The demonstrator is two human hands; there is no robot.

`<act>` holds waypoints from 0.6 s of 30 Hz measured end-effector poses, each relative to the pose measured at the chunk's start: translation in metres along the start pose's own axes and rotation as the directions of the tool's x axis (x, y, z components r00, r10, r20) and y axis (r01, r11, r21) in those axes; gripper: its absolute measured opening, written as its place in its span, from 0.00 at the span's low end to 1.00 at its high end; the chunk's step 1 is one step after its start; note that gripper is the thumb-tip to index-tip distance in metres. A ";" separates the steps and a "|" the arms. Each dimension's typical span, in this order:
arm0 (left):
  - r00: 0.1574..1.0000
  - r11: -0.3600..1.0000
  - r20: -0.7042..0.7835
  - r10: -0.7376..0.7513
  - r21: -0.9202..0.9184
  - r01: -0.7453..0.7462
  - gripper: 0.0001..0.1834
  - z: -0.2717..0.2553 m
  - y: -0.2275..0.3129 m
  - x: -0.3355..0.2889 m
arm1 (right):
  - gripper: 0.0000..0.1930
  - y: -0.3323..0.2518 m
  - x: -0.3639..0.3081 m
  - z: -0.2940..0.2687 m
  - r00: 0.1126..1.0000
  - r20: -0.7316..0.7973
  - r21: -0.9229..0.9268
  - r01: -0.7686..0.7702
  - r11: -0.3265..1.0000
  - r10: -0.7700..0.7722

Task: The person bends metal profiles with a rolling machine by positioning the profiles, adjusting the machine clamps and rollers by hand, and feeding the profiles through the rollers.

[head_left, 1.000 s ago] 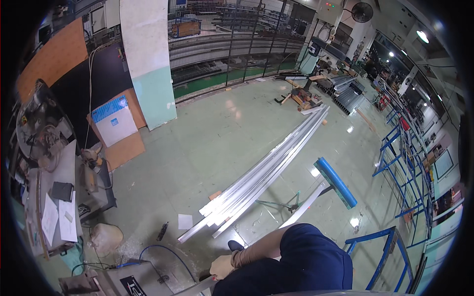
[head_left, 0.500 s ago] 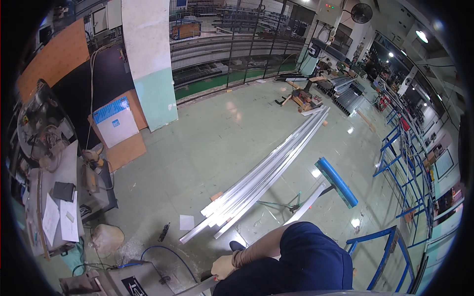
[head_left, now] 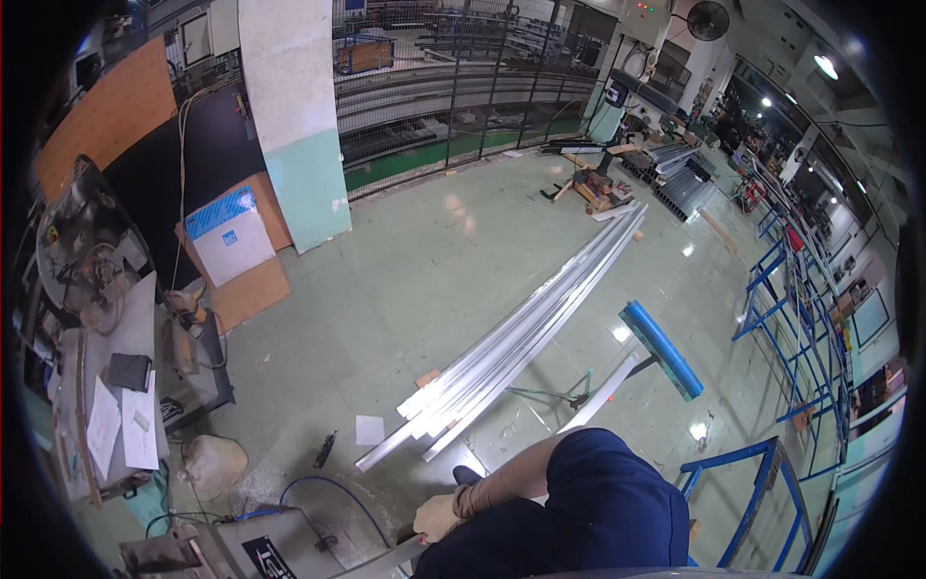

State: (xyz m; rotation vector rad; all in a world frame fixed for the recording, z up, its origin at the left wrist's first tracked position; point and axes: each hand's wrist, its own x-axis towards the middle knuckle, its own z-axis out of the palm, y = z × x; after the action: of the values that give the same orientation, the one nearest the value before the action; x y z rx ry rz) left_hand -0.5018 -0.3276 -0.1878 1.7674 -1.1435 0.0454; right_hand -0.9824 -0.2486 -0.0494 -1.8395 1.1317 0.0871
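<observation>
My right hand (head_left: 439, 517), in a pale glove below a bunched tan sleeve, is low in the middle of the head view. Its fingers curl closed over the end of a grey metal bar (head_left: 391, 560), which slants down to the lower edge. How far the fingers wrap round the bar is partly hidden. Left of the bar stands a grey machine (head_left: 299, 540) with a dark label and a blue hose (head_left: 338, 485). My left hand is out of the picture. My navy clothing hides the area to the right of the hand.
Long silver profiles (head_left: 521, 338) lie ahead on the floor. A blue roller stand (head_left: 661, 349) stands right of them, near a blue frame (head_left: 748, 461). Left are a workbench (head_left: 72, 415) with papers and a plastic jug (head_left: 214, 463). A pillar (head_left: 299, 145) rises behind.
The whole view has shifted very slightly. My right hand stays closed at the bar's end, with almost no movement.
</observation>
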 end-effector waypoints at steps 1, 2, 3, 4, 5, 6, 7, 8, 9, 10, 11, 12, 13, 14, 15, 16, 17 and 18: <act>0.999 1.000 0.035 0.013 0.028 -0.014 0.19 -0.002 -0.004 0.001 | 0.24 0.001 0.002 0.002 1.000 0.019 -0.002 -0.013 1.000 0.013; 0.999 1.000 0.037 0.014 0.027 -0.015 0.19 0.000 -0.007 0.001 | 0.24 0.001 0.003 0.003 1.000 0.019 0.000 -0.013 1.000 0.013; 0.998 0.998 -0.013 0.059 0.012 -0.059 0.21 0.004 -0.011 0.000 | 0.24 0.002 0.005 0.004 1.000 0.017 -0.002 -0.006 1.000 0.006; 0.993 0.995 -0.062 0.104 -0.001 -0.105 0.22 0.010 -0.015 0.000 | 0.24 0.002 0.007 0.004 1.000 0.013 -0.003 0.001 1.000 -0.001; 0.992 0.994 -0.060 0.110 0.000 -0.110 0.22 0.015 -0.021 0.003 | 0.24 0.002 0.007 0.004 1.000 0.010 0.001 0.002 1.000 -0.002; 0.989 0.994 -0.106 0.106 0.017 -0.105 0.22 0.014 -0.034 0.003 | 0.24 0.000 0.010 0.005 1.000 -0.004 -0.003 0.028 1.000 -0.028; 0.984 0.995 -0.144 0.103 0.024 -0.101 0.23 0.016 -0.038 0.003 | 0.24 0.000 0.011 0.006 0.999 -0.024 -0.006 0.043 0.999 -0.043; 0.984 0.995 -0.146 0.103 0.026 -0.101 0.23 0.013 -0.043 0.003 | 0.24 -0.001 0.012 0.006 0.999 -0.023 -0.006 0.046 0.999 -0.046; 0.989 0.996 -0.116 0.090 0.016 -0.089 0.22 0.015 -0.045 0.003 | 0.24 0.000 0.013 0.006 0.999 -0.025 -0.004 0.040 0.999 -0.041; 0.993 0.997 -0.084 0.078 0.008 -0.078 0.22 0.014 -0.045 0.003 | 0.24 0.000 0.012 0.006 0.999 -0.027 0.000 0.036 0.999 -0.036; 0.993 0.997 -0.082 0.079 0.007 -0.079 0.22 0.012 -0.046 0.005 | 0.24 0.000 0.012 0.006 0.999 -0.029 0.002 0.035 0.999 -0.035; 0.996 0.996 -0.033 0.078 0.047 -0.077 0.23 0.009 -0.045 0.007 | 0.24 -0.001 0.012 0.005 0.999 -0.029 -0.001 0.031 1.000 -0.031; 0.997 0.993 0.015 0.075 0.087 -0.076 0.23 0.008 -0.044 0.009 | 0.24 -0.001 0.012 0.005 0.999 -0.028 -0.004 0.028 1.000 -0.028; 0.997 0.993 0.016 0.076 0.084 -0.077 0.23 0.009 -0.042 0.009 | 0.24 -0.003 0.012 0.005 0.999 -0.030 -0.004 0.026 1.000 -0.026; 1.000 0.998 0.002 0.027 0.055 -0.027 0.22 0.009 -0.042 0.009 | 0.24 -0.004 0.010 0.004 0.999 -0.031 0.003 0.023 1.000 -0.023; 1.000 0.999 -0.010 -0.022 0.024 0.022 0.21 0.010 -0.041 0.009 | 0.24 -0.005 0.010 0.003 0.999 -0.033 0.009 0.019 1.000 -0.018; 1.000 1.000 -0.011 -0.022 0.021 0.022 0.21 0.011 -0.041 0.010 | 0.24 -0.006 0.010 0.004 0.999 -0.034 0.007 0.018 1.000 -0.018; 0.999 0.999 -0.036 -0.008 -0.049 0.006 0.21 0.011 -0.042 0.010 | 0.24 -0.007 0.013 0.007 0.999 -0.035 0.005 0.018 1.000 -0.018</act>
State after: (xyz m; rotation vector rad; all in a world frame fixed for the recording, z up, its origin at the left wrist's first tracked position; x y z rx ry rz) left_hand -0.4715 -0.3395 -0.2186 1.7209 -1.1034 0.0444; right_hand -0.9678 -0.2509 -0.0550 -1.8530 1.1383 0.0419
